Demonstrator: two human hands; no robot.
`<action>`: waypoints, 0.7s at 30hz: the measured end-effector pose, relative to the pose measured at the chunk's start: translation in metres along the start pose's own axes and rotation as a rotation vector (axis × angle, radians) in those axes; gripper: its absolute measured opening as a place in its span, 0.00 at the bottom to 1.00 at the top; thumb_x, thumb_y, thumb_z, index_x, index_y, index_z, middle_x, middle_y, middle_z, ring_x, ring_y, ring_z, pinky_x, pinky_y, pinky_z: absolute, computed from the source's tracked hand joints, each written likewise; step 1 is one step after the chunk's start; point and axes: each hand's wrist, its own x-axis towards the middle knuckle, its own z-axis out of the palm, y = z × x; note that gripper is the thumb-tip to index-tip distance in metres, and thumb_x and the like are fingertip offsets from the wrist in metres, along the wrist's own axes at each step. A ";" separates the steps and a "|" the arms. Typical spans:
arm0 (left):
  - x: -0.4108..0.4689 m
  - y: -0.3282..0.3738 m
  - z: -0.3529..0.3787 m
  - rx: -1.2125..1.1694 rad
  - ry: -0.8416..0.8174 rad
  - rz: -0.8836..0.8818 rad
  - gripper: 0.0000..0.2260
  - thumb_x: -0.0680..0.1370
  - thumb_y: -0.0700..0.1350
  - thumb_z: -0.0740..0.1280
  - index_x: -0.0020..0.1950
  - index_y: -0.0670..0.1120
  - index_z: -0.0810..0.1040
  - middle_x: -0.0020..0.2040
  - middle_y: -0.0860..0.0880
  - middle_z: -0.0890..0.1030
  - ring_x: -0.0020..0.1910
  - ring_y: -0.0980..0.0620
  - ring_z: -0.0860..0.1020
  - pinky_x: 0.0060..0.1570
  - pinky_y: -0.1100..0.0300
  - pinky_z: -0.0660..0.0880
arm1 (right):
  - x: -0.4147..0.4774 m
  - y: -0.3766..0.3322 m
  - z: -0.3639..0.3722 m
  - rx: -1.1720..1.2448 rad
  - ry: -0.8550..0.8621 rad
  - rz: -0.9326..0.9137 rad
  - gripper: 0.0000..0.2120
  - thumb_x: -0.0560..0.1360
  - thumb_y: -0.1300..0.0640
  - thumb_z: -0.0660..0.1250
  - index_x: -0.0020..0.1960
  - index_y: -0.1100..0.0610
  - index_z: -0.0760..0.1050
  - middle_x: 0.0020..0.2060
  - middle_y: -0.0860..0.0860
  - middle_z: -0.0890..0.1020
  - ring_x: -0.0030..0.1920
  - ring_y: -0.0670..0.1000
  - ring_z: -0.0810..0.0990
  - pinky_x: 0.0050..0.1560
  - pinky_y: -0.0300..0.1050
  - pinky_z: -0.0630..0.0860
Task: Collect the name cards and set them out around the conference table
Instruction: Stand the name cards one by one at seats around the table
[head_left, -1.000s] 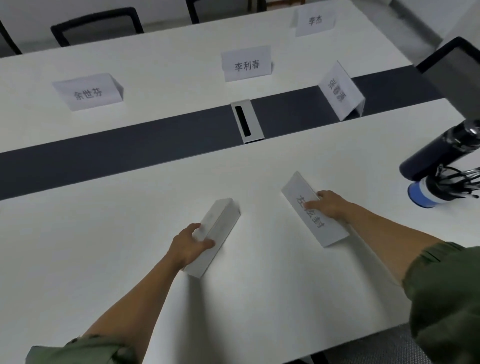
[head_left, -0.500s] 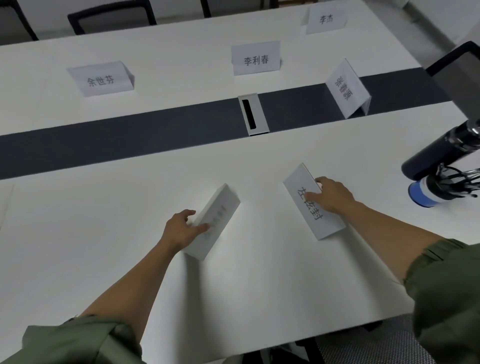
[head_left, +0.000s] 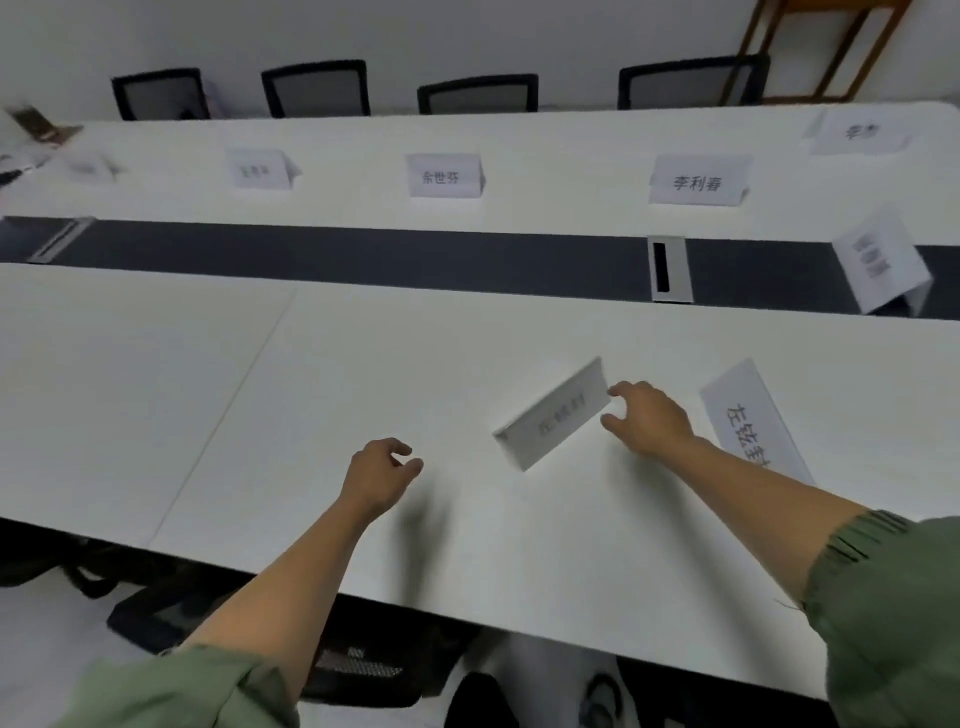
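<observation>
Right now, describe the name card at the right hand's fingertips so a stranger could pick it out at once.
On the white conference table, look at the near half, this side of the dark centre strip. The name card lies askew between the left hand and right hand; unlike its neighbour card, its print is faint grey.

Bare white tabletop (head_left: 156, 405) lies open left of the left hand (head_left: 382, 475). Rightward, passage narrows: a skewed name card (head_left: 553, 415) and a second name card (head_left: 750, 418) flank the right hand (head_left: 649, 421).
</observation>
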 end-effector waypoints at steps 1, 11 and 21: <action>0.000 -0.013 -0.009 0.007 0.013 -0.009 0.16 0.75 0.49 0.68 0.61 0.45 0.78 0.48 0.46 0.81 0.52 0.46 0.77 0.53 0.54 0.75 | -0.001 -0.013 0.007 -0.020 -0.017 -0.021 0.25 0.76 0.47 0.64 0.71 0.52 0.67 0.64 0.55 0.74 0.62 0.57 0.74 0.54 0.50 0.74; 0.066 -0.146 -0.078 0.249 -0.044 -0.010 0.17 0.77 0.50 0.66 0.64 0.46 0.75 0.63 0.44 0.75 0.60 0.46 0.75 0.55 0.56 0.71 | 0.031 -0.116 0.074 -0.309 -0.031 -0.046 0.28 0.76 0.58 0.63 0.75 0.51 0.63 0.75 0.56 0.62 0.75 0.57 0.58 0.67 0.54 0.64; 0.168 -0.209 -0.079 0.467 0.136 0.160 0.12 0.76 0.46 0.63 0.54 0.39 0.73 0.52 0.40 0.72 0.54 0.38 0.71 0.50 0.48 0.72 | 0.066 -0.183 0.126 -0.281 0.188 -0.046 0.18 0.76 0.58 0.63 0.66 0.50 0.75 0.62 0.51 0.79 0.65 0.58 0.70 0.59 0.52 0.64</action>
